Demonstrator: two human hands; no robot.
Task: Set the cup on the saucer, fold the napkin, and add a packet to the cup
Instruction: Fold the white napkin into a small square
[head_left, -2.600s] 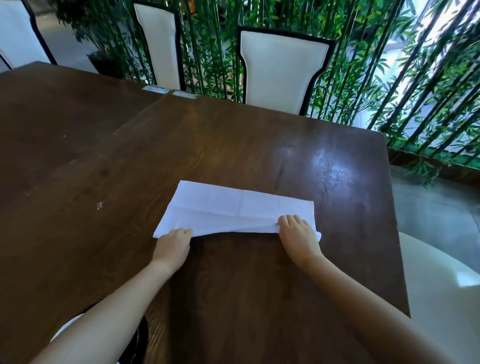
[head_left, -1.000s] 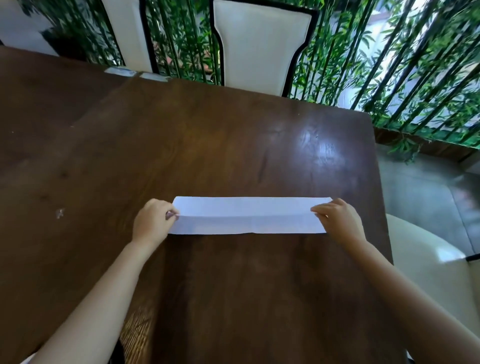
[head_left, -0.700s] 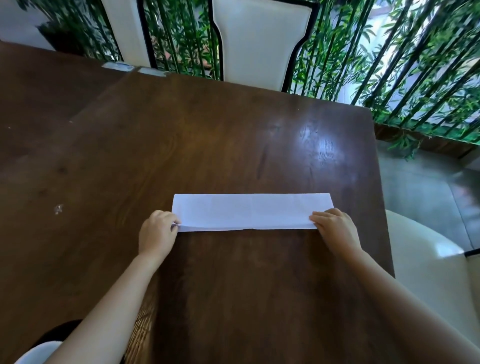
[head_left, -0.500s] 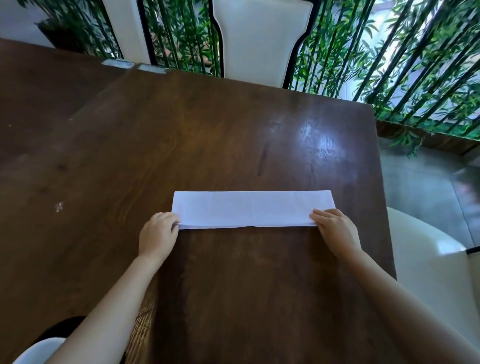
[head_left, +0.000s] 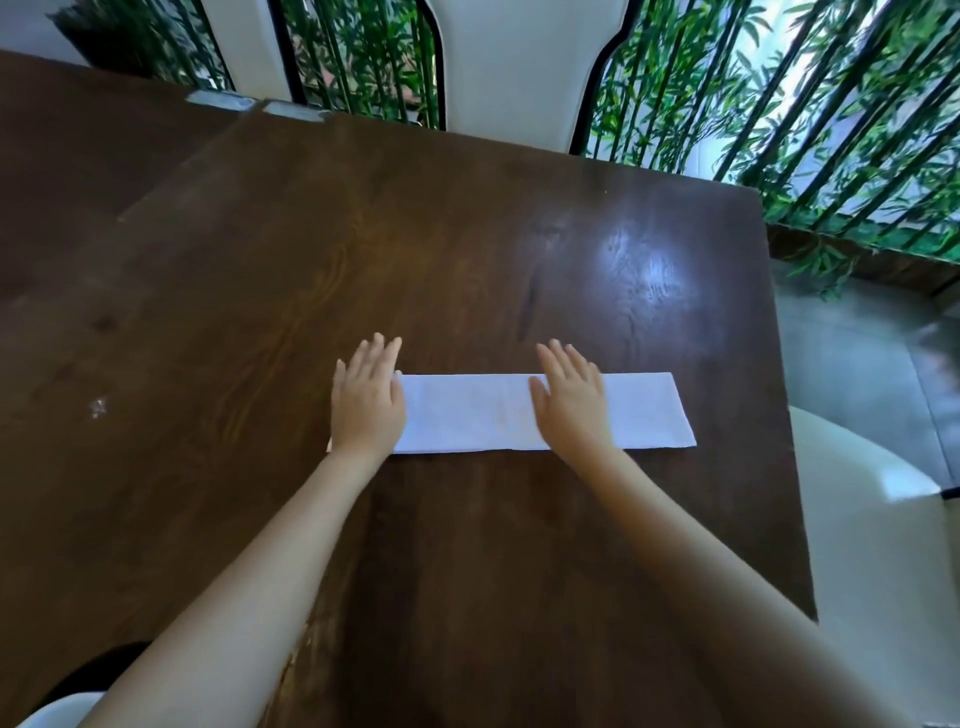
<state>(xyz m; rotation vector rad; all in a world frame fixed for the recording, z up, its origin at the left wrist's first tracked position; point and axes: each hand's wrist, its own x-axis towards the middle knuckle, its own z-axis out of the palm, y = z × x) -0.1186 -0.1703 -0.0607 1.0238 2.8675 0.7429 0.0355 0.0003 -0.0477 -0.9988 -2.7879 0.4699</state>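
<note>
1. Looking down through the head camera, I see a white napkin (head_left: 467, 410) lying flat on a dark wooden table (head_left: 291, 249). It is folded into a long, narrow strip that runs left to right in front of me.
2. My left hand (head_left: 366, 400) rests palm down on the left end of the napkin, fingers straight and a little spread, holding nothing. It covers that end almost fully, and I can make out only a sliver of white beside the wrist.
3. My right hand (head_left: 571, 405) lies the same way, flat and unclenched, on the napkin just right of its middle. The strip's right end shows bare beyond it.
4. The fingertips of both hands reach past the far edge of the napkin, over the bare wood. I cannot tell whether they touch the table there.
5. Between the two hands a stretch of napkin shows smooth, with its near edge straight.
6. The right end of the napkin comes close to the table's right edge without reaching it.
7. A small pale speck (head_left: 97, 408) sits on the wood well to the left of the napkin.
8. At the far side of the table stands a white-backed chair (head_left: 514, 67) with a dark frame, and a second chair (head_left: 244, 47) stands to its left.
9. Green bamboo (head_left: 779, 104) fills the background behind them.
10. A rounded white seat (head_left: 857, 519) shows beside the table's right edge, lower than the tabletop.
</note>
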